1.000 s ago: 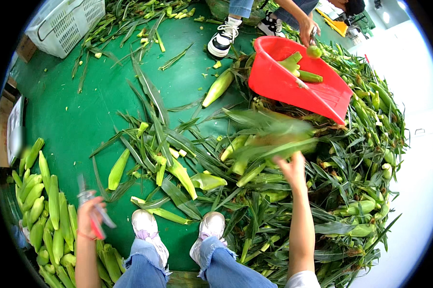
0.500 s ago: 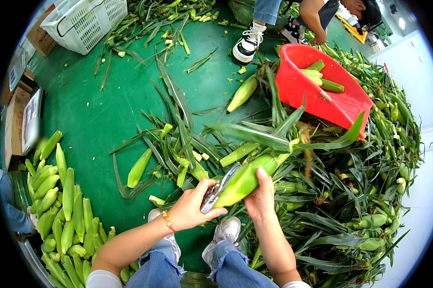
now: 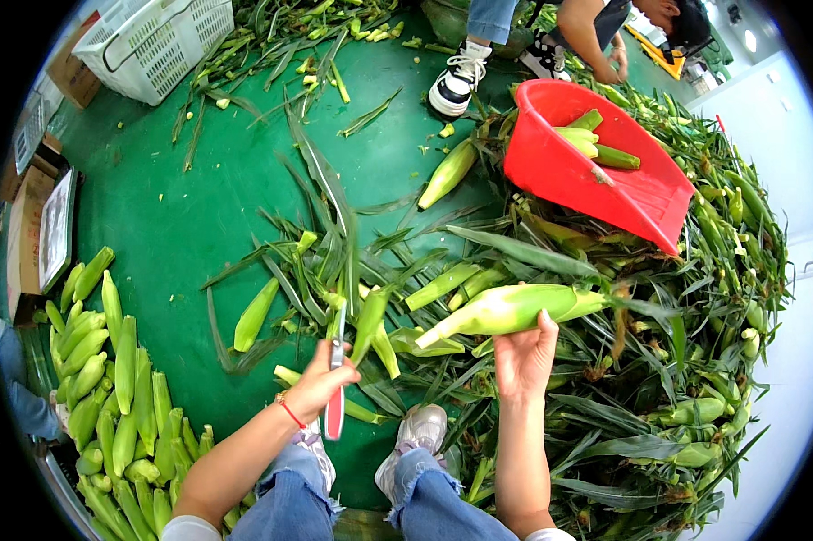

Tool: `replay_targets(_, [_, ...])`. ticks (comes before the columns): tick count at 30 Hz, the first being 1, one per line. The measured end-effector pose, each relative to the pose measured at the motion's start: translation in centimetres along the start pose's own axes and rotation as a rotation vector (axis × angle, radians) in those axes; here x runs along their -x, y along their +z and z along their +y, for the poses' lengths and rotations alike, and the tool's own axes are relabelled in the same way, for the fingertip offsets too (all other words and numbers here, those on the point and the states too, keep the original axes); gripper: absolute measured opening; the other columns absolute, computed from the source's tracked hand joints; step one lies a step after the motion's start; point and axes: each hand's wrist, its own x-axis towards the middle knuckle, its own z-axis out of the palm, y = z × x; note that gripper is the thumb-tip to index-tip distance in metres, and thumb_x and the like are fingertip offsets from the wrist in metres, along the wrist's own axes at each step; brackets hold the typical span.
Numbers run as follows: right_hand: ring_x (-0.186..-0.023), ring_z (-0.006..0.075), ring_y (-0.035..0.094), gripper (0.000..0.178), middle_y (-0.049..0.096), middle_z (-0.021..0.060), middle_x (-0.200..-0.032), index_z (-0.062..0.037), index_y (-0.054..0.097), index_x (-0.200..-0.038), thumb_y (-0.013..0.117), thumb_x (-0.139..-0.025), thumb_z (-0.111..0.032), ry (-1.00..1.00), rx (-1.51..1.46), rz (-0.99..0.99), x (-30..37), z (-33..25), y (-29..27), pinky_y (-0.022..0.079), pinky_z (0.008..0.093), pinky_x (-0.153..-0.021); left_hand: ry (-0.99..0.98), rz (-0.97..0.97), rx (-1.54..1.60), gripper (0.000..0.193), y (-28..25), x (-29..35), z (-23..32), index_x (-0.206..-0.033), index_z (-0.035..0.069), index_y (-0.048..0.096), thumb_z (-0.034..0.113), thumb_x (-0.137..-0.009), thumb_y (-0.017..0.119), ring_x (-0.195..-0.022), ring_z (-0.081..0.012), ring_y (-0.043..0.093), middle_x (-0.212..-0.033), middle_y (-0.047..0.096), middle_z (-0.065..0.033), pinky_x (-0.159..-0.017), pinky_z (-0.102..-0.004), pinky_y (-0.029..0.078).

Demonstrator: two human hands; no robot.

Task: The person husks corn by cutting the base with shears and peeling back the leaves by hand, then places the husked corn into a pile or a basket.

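Observation:
My right hand (image 3: 524, 362) holds an ear of corn (image 3: 506, 308) in its green husk, level over the husk heap. Its pale, narrow end points left; the other end, with blurred strands beside it, points right. My left hand (image 3: 311, 386) grips a slim cutting tool (image 3: 335, 408) with a red-and-grey handle. The tool stands nearly upright, top end away from me, and is apart from the corn. Whether it is a knife or shears, I cannot tell. Loose leaves and cut stalk pieces (image 3: 384, 347) lie just beyond my left hand.
A large heap of corn and leaves (image 3: 641, 388) fills the right side, with a red scoop (image 3: 560, 135) on it holding several ears. Husked-on ears (image 3: 123, 397) are piled at left. A white crate (image 3: 159, 54) stands far left. Another person's hand (image 3: 612, 65) reaches down at far right.
My left hand with the tool has moved left, away from the corn. The ear has been turned so its pale end points left, and the long leaves that stuck out rightward no longer do.

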Motion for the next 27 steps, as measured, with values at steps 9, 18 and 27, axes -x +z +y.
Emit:
replay_targets(9, [-0.097,0.0154,0.054,0.041,0.053,0.0045,-0.110,-0.0082,0.042,-0.119,0.064,-0.084,-0.010,-0.228,0.326,0.136,2.3,4.0,0.8,0.047,0.0307,-0.084,-0.307,-0.300,0.406,0.069,7.7,3.7,3.2,-0.143,0.011,0.022,0.002,-0.081,0.051,-0.113,-0.0230,0.052,-0.116,0.050,-0.0087,-0.095,-0.0420,0.045])
replay_targets(18, [-0.101,0.0198,0.054,0.053,0.053,0.0065,-0.112,-0.0073,0.040,-0.126,0.067,-0.082,-0.018,0.043,0.305,0.003,1.6,2.8,-0.8,0.044,0.0357,-0.090,0.031,-0.333,-0.291,0.063,4.1,2.6,1.6,-0.134,0.003,0.029,0.000,-0.076,0.055,-0.074,-0.0144,0.057,-0.089,0.051,-0.0047,-0.066,-0.0281,0.050])
replay_targets(27, [-0.107,0.0169,0.045,0.056,0.048,0.0083,-0.115,-0.0048,0.031,-0.128,0.061,-0.088,-0.029,0.279,0.946,-0.371,4.9,4.0,-0.8,0.037,0.0312,-0.094,0.429,-0.157,-0.702,0.048,6.0,-0.4,6.2,-0.113,0.001,0.044,0.013,-0.069,0.061,-0.076,-0.0353,0.061,-0.084,0.059,-0.0193,-0.068,-0.0411,0.049])
